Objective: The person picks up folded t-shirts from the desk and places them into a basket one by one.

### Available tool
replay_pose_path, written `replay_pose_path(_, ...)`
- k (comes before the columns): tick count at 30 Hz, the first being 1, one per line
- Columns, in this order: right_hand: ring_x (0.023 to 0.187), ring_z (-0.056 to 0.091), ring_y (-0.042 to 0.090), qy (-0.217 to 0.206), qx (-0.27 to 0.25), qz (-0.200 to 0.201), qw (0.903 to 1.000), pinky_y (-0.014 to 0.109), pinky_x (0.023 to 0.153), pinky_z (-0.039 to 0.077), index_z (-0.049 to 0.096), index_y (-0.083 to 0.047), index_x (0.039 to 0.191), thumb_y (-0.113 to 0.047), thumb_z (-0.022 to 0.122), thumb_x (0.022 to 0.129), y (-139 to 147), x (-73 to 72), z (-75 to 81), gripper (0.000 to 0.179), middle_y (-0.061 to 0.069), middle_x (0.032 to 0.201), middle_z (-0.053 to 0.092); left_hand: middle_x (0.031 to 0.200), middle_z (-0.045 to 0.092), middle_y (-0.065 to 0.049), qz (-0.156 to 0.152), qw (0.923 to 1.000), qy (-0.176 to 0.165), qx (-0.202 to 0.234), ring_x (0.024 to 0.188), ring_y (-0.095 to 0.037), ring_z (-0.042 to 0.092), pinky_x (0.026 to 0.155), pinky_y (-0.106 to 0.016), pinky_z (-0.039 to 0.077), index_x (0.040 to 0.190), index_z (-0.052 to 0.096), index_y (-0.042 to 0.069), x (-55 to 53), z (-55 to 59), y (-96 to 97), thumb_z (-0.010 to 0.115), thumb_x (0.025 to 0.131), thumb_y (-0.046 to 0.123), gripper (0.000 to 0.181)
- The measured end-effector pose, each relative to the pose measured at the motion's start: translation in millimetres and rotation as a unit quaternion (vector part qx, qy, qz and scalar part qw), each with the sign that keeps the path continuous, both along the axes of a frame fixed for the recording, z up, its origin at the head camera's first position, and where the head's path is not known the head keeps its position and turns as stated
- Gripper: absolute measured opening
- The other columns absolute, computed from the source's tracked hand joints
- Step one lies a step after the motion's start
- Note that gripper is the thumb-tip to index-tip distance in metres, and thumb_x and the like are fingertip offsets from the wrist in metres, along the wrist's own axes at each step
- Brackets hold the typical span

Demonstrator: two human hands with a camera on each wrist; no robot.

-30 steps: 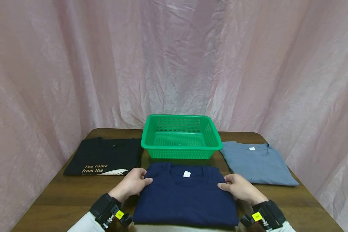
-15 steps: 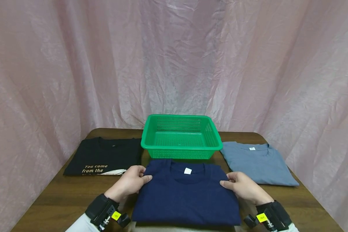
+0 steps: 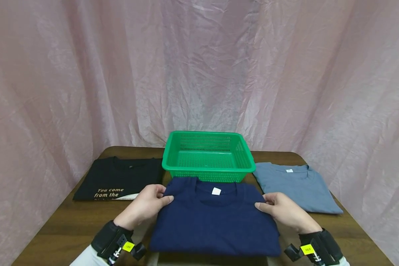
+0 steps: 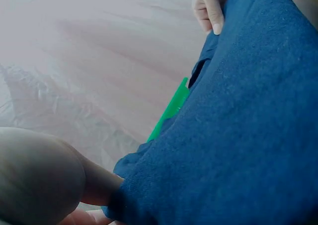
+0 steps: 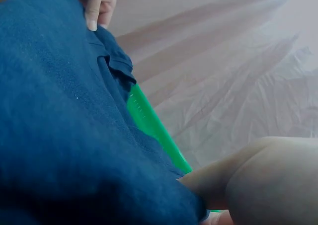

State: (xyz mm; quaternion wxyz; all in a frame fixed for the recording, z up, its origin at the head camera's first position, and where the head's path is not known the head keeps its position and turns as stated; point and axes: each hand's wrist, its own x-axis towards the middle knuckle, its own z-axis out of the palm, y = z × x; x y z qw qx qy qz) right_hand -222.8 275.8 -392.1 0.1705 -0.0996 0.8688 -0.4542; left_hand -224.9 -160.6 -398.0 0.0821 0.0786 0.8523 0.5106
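Both grips are closed, pinching cloth: left hand (image 3: pixel 145 205) at the navy shirt's (image 3: pixel 214 221) ten o'clock, right hand (image 3: pixel 286 211) at its two. It's just risen, edging toward twelve; the carry looks under way. One green basket (image 3: pixel 206 169) at twelve, two more on the worktop (image 3: pixel 79 221): black shirt (image 3: pixel 119 175) at ten, blue-grey shirt (image 3: pixel 296 188) at two.

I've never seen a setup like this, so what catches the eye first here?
The bright green basket stands out, at the far middle of the wooden table. In front of it, the left hand and right hand pinch a navy T-shirt. A black T-shirt lies left, a grey-blue T-shirt right.
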Motion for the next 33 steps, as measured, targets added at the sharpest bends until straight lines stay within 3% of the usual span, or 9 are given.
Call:
replay_pose_path(13,0.052,0.037,0.010,0.007,-0.002,0.004,1.0000,0.027,0.052,0.032,0.067,-0.002,0.103,-0.029,0.063,0.113,-2,1.0,19.2,0.029,-0.005,0.065,0.043,0.093,0.079,-0.006,0.008,0.9999,-0.008,-0.011,0.081,-0.017,0.073,0.077,-0.032,0.059,0.117,0.071,-0.002,0.4,23.9,-5.4,0.072,0.107,0.020,0.025)
replay_pose_path(21,0.054,0.039,0.011,0.022,-0.002,0.003,0.9998,0.028,0.053,0.033,0.066,-0.002,0.102,-0.029,0.065,0.112,-4,0.5,29.9,0.029,-0.004,0.067,0.043,0.093,0.081,-0.006,0.001,1.0000,-0.001,-0.004,0.079,-0.016,0.074,0.073,-0.033,0.060,0.120,0.071,-0.005,0.7,33.8,-10.7,0.073,0.106,0.022,0.030)
replay_pose_path(29,0.059,0.054,0.010,0.018,-0.028,0.007,0.9994,0.025,0.058,0.046,0.068,0.001,0.107,-0.029,0.064,0.112,-3,-0.4,43.5,0.030,-0.004,0.070,0.056,0.088,0.080,-0.005,0.013,0.9999,-0.003,0.002,0.076,-0.018,0.071,0.068,-0.033,0.058,0.120,0.071,-0.003,1.3,45.8,-12.8,0.075,0.105,0.024,0.030)
replay_pose_path(33,0.071,0.068,0.014,0.020,-0.036,0.007,0.9991,0.027,0.068,0.056,0.069,0.001,0.110,-0.030,0.064,0.113,-3,-4.4,48.3,0.031,-0.001,0.080,0.070,0.089,0.080,-0.005,0.024,0.9994,-0.008,0.022,0.075,-0.018,0.071,0.066,-0.033,0.059,0.122,0.071,-0.003,-1.2,50.2,-12.7,0.075,0.105,0.023,0.031)
